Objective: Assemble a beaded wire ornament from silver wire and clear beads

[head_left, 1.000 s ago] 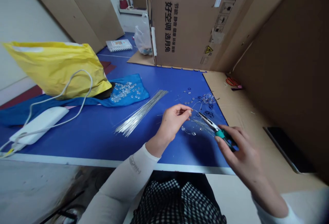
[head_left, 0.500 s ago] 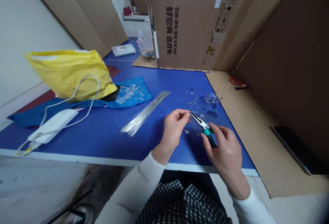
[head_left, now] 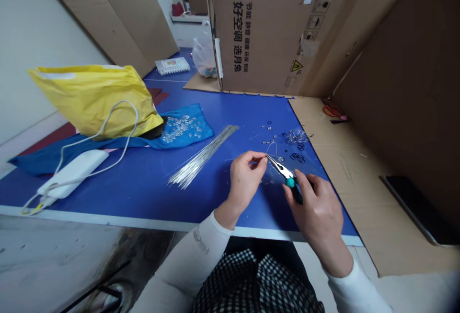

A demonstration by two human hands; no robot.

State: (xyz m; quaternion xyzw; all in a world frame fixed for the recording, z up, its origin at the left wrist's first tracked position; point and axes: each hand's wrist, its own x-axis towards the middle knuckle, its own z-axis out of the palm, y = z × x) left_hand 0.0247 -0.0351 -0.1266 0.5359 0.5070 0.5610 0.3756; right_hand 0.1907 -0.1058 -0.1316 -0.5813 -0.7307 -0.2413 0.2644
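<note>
My left hand (head_left: 246, 176) pinches a thin wire (head_left: 272, 146), whose bent loop rises just above the fingertips. My right hand (head_left: 318, 205) is closed round the green and black handles of needle-nose pliers (head_left: 282, 168). The tips of the pliers meet the wire right beside my left fingertips. Beyond the hands lie black rings (head_left: 298, 157), a tangle of wire pieces (head_left: 296, 135) and a few clear beads. A bundle of straight silver wires (head_left: 204, 156) rests left of my left hand.
A blue cloth (head_left: 187, 128) with clear beads, a yellow bag (head_left: 97, 99) and a white power strip (head_left: 74, 174) are on the left. Cardboard (head_left: 345, 174) with a black phone (head_left: 417, 207) and orange scissors (head_left: 332, 110) lies right. A large carton (head_left: 269, 30) stands behind.
My right hand and the pliers have shifted slightly to the right and down. My left hand is almost in the same place, still pinching at the plier tips.
</note>
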